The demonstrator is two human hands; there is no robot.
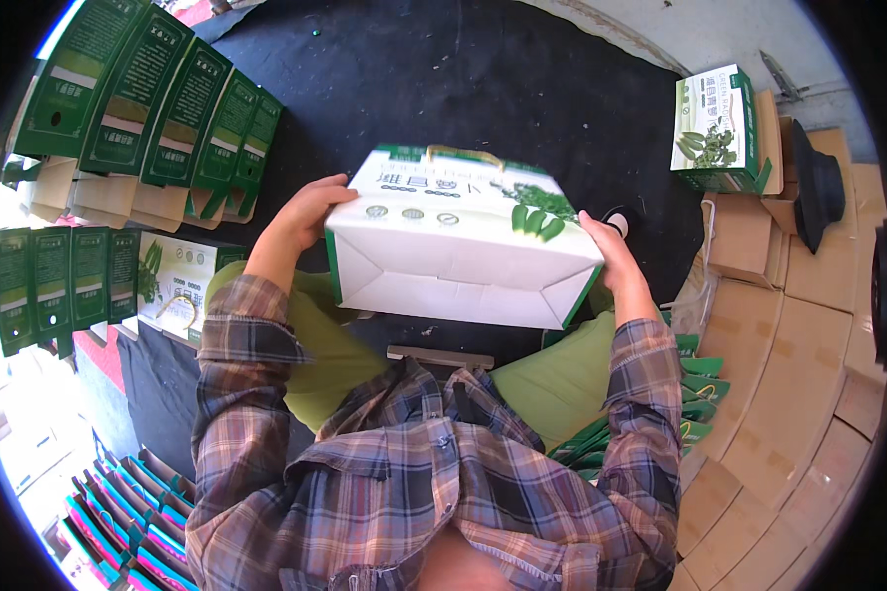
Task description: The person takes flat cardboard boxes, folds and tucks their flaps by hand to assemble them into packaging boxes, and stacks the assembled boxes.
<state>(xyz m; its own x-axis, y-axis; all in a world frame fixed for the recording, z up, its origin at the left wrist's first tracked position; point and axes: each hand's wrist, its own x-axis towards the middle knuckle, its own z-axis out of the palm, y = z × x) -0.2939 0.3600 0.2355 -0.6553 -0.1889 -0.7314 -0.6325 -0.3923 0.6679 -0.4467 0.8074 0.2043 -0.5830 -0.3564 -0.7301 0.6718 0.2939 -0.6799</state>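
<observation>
A white and green carton box point(463, 231) with printed green vegetables and a yellow cord handle point(465, 156) is held up over my lap, between both hands. Its folded white base faces me, and the handle side points away. My left hand point(306, 215) grips the box's left side near the top corner. On the opposite side, my right hand point(611, 254) presses against the right edge. Most fingers of the right hand are hidden behind the box.
Rows of green cartons point(168, 108) stand at the left, beside a white-faced box point(177, 281). A similar box point(710, 128) sits on brown cartons point(788, 364) at the right. Flat green bags point(695, 404) lie by my right arm. Black sheeting point(443, 74) covers the floor.
</observation>
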